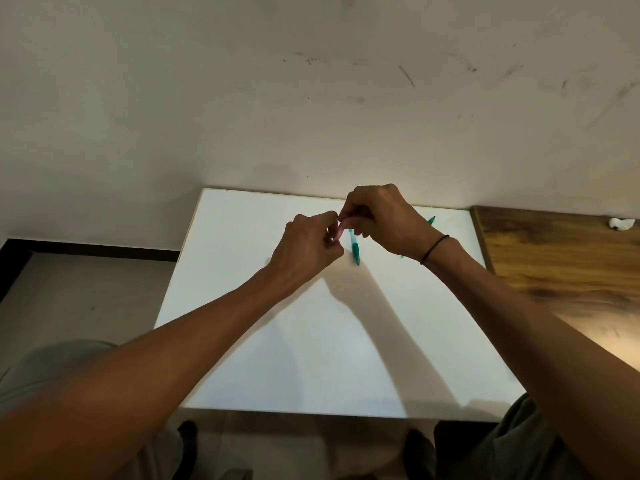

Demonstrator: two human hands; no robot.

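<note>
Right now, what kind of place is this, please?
Probably a plain indoor work corner: a white table against a scuffed wall, a wooden desk beside it, and a green pen lying there.

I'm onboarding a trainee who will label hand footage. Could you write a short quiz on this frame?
1. True or false: the left hand and the right hand both pinch the slim pink item between them.
2. The black band is worn on which wrist? A) left B) right C) both
3. Fill in: the pen lying on the white board just under the hands is ____ in colour.

Key: 1 true; 2 B; 3 teal.
</note>
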